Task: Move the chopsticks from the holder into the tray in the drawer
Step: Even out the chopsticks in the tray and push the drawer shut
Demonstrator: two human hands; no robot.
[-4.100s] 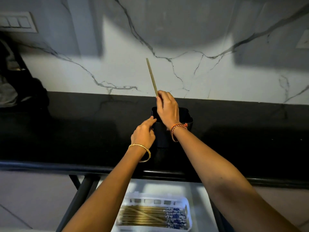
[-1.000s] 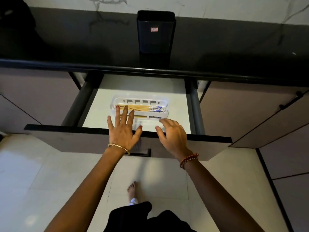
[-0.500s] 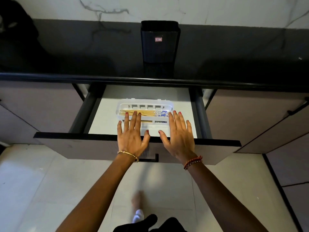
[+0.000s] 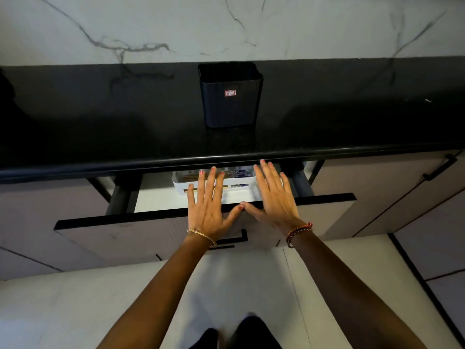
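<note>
The black holder (image 4: 230,96) stands on the dark counter, and no chopstick shows above its rim. Below it the drawer (image 4: 151,222) is partly open. Inside sits the white tray (image 4: 181,183), with chopsticks (image 4: 239,173) lying in it, mostly hidden by the counter edge and my hands. My left hand (image 4: 208,205) and my right hand (image 4: 273,197) lie flat with straight, spread fingers over the drawer front's top edge. The two thumbs touch in the middle.
The black counter edge (image 4: 100,167) overhangs the drawer. A black pull handle (image 4: 235,239) sits on the drawer front under my left wrist. Closed cabinet fronts flank the drawer, the right one with a bar handle (image 4: 440,167). A marble wall rises behind; pale floor tiles lie below.
The drawer has slid inward under my flat hands, so more of the tray is hidden beneath the counter edge. My thumbs have come together. The view has tilted up.
</note>
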